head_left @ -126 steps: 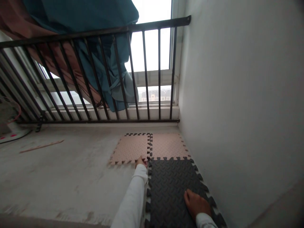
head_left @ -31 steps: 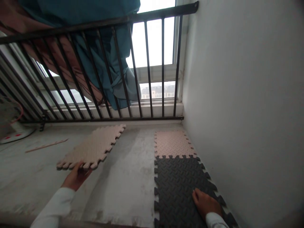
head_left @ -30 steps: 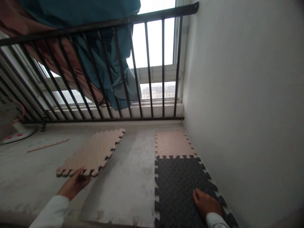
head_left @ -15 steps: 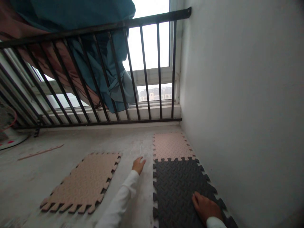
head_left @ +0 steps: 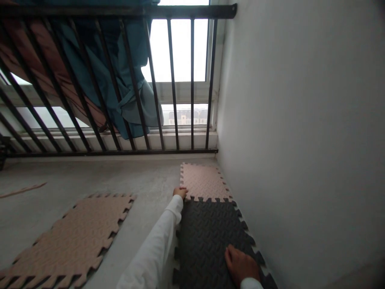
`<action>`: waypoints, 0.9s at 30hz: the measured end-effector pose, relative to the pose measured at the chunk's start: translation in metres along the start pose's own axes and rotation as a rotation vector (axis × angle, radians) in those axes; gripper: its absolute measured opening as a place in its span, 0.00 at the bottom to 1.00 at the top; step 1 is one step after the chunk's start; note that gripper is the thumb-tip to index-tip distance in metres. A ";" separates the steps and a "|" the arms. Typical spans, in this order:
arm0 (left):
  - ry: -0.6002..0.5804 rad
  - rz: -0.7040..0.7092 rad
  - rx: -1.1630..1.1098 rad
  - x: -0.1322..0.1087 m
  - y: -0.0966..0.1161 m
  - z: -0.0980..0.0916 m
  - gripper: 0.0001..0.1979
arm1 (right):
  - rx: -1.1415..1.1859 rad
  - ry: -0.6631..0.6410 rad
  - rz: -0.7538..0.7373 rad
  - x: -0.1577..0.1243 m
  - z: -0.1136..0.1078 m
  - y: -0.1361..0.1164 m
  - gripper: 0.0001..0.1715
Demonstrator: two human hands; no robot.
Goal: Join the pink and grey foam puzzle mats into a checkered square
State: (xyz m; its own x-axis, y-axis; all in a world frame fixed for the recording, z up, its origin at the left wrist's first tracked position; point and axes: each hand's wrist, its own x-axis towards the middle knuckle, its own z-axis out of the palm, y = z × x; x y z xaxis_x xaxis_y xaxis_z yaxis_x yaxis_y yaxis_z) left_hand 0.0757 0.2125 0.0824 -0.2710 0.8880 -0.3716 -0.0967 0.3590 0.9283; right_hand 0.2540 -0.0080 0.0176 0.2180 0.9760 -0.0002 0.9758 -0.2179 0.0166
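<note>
A pale pink foam floor tile (head_left: 204, 180) lies flat in the corner by the wall. A black foam floor tile (head_left: 207, 233) sits against its near edge, their toothed borders meeting. My left hand (head_left: 180, 192) reaches the left edge of the pink tile close to that seam, fingers apart and touching the border; the underside of the hand is hidden. Curled closed, my right hand (head_left: 242, 263) rests on the right part of the black tile, with nothing visible in it.
Another pinkish foam tile (head_left: 72, 233) lies loose on the concrete floor (head_left: 144, 176) to the left. A thin pink strip (head_left: 24, 190) is farther left. Black railing (head_left: 120, 152) runs before the window, with blue and pink curtains (head_left: 90, 72) behind it. A white wall (head_left: 300, 120) stands at right.
My left hand has moved forward from the bare floor to the pink tile's left edge. My right hand stays on the black tile. The view has levelled and shifted right.
</note>
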 end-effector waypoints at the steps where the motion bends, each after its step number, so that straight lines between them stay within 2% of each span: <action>1: 0.000 0.018 -0.021 -0.003 0.009 0.003 0.14 | 0.001 -0.002 0.001 0.000 0.000 0.000 0.19; 4: -0.024 0.073 -0.107 -0.018 0.042 0.010 0.13 | 0.010 -0.009 -0.003 0.000 -0.001 0.000 0.20; 7: -0.061 0.118 -0.204 -0.040 0.074 0.006 0.12 | 0.033 -0.034 -0.003 0.001 -0.003 0.000 0.19; 10: -0.061 0.152 -0.280 -0.064 0.097 -0.016 0.12 | 0.050 -0.076 0.004 0.002 -0.005 0.002 0.19; 13: -0.009 0.195 -0.339 -0.083 0.114 -0.055 0.13 | 0.093 -0.126 -0.012 0.004 -0.007 0.005 0.19; 15: 0.060 0.239 -0.376 -0.091 0.128 -0.089 0.13 | 0.143 -0.163 -0.047 0.006 -0.008 0.008 0.19; 17: 0.139 0.273 -0.397 -0.096 0.145 -0.131 0.12 | 0.187 -0.190 -0.075 0.008 -0.009 0.011 0.20; 21: 0.263 0.294 -0.392 -0.103 0.170 -0.237 0.12 | 0.245 -0.207 -0.081 0.012 -0.009 0.015 0.18; 24: 0.415 0.300 -0.364 -0.113 0.166 -0.323 0.13 | 0.271 -0.224 -0.074 0.014 -0.010 0.015 0.17; 27: 0.703 0.243 -0.304 -0.129 0.145 -0.397 0.18 | 0.273 -0.269 -0.094 0.015 -0.011 0.014 0.18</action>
State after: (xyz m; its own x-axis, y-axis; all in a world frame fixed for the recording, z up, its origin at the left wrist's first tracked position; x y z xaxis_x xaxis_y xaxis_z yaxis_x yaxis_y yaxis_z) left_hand -0.2833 0.0362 0.2689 -0.8479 0.5060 -0.1581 -0.1863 -0.0053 0.9825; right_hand 0.2711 0.0036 0.0286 0.0884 0.9637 -0.2520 0.9523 -0.1559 -0.2622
